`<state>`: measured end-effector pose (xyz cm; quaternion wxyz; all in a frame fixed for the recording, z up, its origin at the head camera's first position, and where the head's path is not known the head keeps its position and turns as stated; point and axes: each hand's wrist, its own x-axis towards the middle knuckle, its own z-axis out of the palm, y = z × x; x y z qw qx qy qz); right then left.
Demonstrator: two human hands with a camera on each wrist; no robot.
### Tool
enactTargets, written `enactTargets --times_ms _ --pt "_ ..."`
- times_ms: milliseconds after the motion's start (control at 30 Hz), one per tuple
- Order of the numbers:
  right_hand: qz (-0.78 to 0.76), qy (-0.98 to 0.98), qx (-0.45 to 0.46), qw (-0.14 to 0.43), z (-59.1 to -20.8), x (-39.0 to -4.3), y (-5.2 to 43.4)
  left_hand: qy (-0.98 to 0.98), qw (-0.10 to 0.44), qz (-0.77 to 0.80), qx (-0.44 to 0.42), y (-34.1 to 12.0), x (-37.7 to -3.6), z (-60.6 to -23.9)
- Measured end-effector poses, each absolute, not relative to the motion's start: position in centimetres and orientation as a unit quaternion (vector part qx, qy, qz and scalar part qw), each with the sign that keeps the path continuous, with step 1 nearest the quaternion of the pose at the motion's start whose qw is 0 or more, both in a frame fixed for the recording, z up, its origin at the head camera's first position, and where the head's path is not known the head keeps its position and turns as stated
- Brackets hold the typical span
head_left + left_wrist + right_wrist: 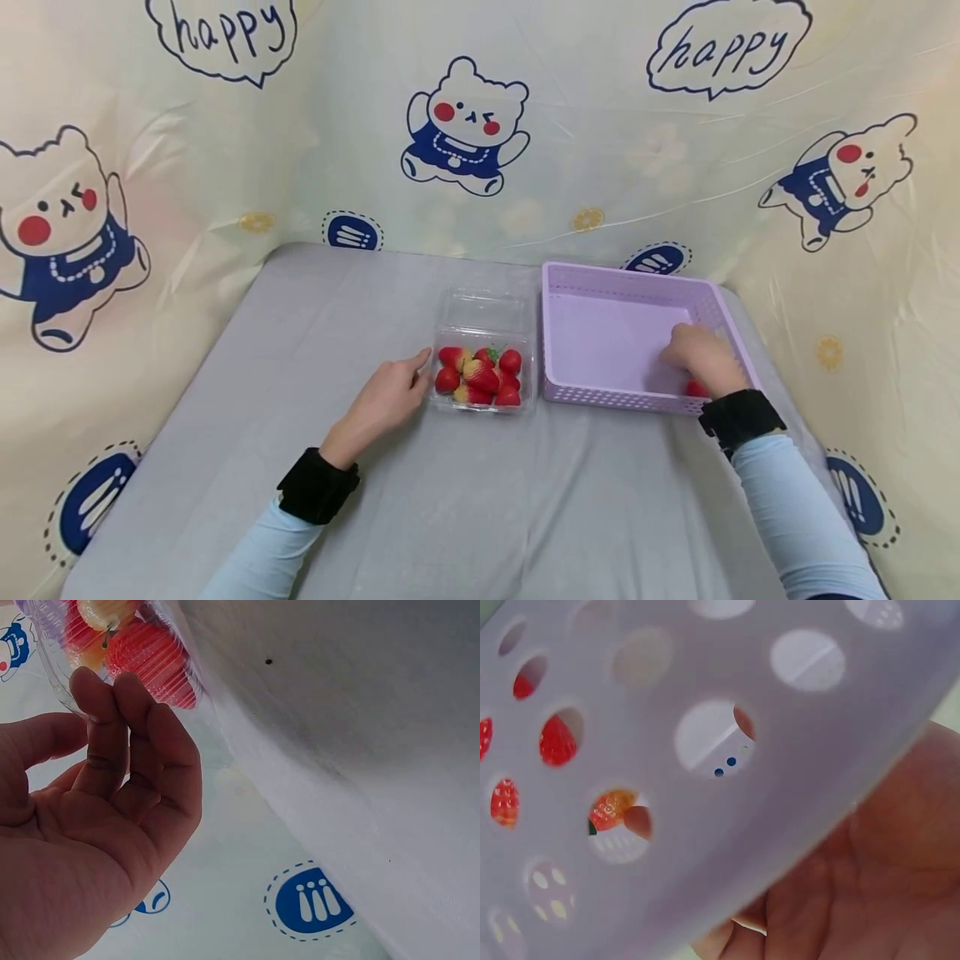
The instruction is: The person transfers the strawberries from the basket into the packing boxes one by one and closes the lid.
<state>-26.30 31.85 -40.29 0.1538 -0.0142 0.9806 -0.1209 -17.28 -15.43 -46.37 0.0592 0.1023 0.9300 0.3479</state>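
Several red strawberries [482,377], some with pale yellowish ends, fill a clear plastic box [483,310] whose hinged lid stands open at the back. My left hand [384,400] is at the left side of this box. Its fingers are loosely bent, with the fingertips right at the clear wall in the left wrist view. Inside the lilac basket [600,333], my right hand [703,357] reaches down near the right wall. A red strawberry [697,388] shows under its wrist. Through the basket's holes, a fingertip appears beside a strawberry [613,808]; I cannot tell whether it is held.
The basket has a raised, perforated rim and stands just right of the box. A grey cloth [465,500] covers the table. Behind and at the sides hangs a pale curtain [585,150] with bear prints.
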Motion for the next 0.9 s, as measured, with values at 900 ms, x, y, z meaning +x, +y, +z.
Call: enactTargets --times_ms 900 --pt "-0.105 0.976 0.006 0.193 -40.3 -26.7 31.1 0.931 0.058 0.348 0.097 -15.4 -17.4 -46.3"
